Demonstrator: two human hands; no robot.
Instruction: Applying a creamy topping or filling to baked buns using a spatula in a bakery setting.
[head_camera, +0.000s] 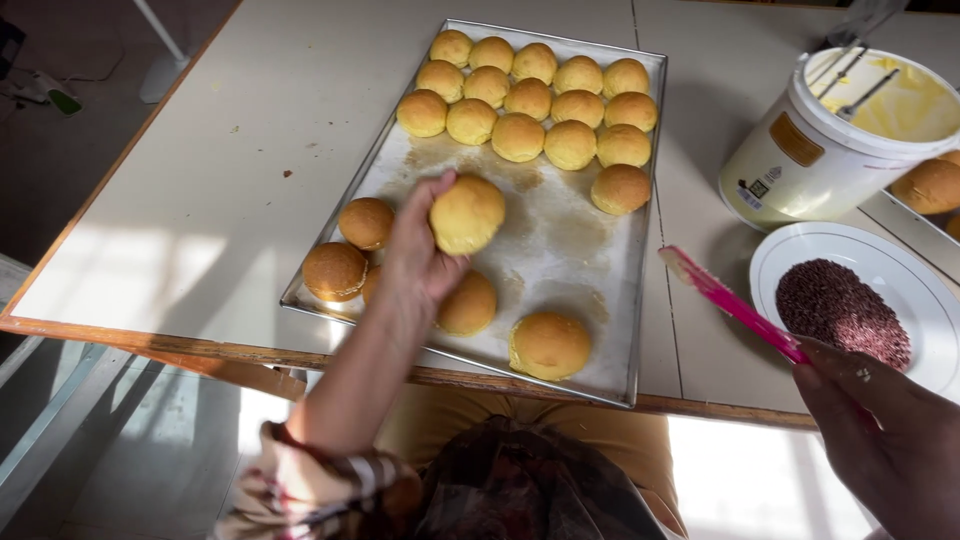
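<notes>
Over tray (640, 300) near edge: left hand (415, 250) held bun (467, 214), fingers wrapped round sides. Looked light, soft, squashable; grip loose. Right hand (880, 420) closed on pink brush (735, 305).

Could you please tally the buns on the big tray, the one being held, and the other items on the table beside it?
Buns lying on the tray: 21, one half hidden behind the left hand
Held bun: 1
Tub: 1
Plate: 1
Brush, in the right hand: 1
Total: 25
</notes>
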